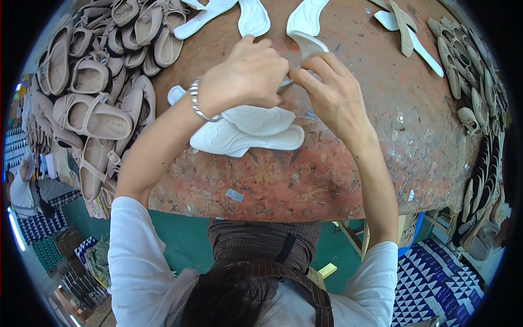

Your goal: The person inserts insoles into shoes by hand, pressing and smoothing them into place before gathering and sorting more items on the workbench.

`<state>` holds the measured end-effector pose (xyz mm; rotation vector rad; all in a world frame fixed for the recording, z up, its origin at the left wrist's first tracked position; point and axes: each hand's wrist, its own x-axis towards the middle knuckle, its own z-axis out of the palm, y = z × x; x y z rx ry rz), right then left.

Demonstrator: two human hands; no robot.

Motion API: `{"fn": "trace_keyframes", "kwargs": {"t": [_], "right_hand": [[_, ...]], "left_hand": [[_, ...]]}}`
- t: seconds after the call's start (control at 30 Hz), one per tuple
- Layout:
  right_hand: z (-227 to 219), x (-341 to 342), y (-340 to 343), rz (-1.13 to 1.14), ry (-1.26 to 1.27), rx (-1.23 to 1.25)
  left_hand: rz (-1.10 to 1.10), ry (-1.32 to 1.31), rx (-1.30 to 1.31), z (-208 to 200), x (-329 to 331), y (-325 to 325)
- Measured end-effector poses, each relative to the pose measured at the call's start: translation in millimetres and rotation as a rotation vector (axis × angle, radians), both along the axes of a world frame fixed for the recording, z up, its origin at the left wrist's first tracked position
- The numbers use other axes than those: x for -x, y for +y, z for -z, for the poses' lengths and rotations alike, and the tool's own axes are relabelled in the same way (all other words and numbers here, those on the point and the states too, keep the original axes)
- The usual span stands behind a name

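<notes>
My left hand, with a metal watch band at its wrist, is closed above the middle of the table. Its fingertips curl down out of sight, so what they hold is hidden. Facing it, my right hand pinches a thin, curved white insole that bends up past its fingers. Both hands' fingertips nearly meet, with a greyish edge just showing between them. Below my left hand lies a loose stack of white padded insoles. Beyond the hands are more white insoles, lying flat.
Beige strapped shoes are heaped along the table's left side. More beige shoes line the right edge. Beige pieces lie across a white insole at the far right. The worn reddish table has its near edge at my waist.
</notes>
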<state>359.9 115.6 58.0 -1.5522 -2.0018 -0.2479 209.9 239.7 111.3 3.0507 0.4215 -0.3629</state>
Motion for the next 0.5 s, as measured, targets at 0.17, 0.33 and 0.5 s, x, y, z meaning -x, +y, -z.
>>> {"fn": "trace_keyframes", "kwargs": {"t": [0.17, 0.33, 0.5], "right_hand": [[-37.2, 38.7, 10.2, -0.21, 0.116, -0.385], [-7.2, 66.2, -24.8, -0.077, 0.325, -0.012], [15.7, 71.9, -32.7, 0.061, 0.281, 0.462]], "left_hand": [[-0.188, -0.074, 0.653, -46.0, 54.6, 9.8], [-0.582, -0.724, 1.319, -53.0, 165.6, -16.1], [-0.731, -0.762, 0.685, -22.1, 245.5, -46.4]]}}
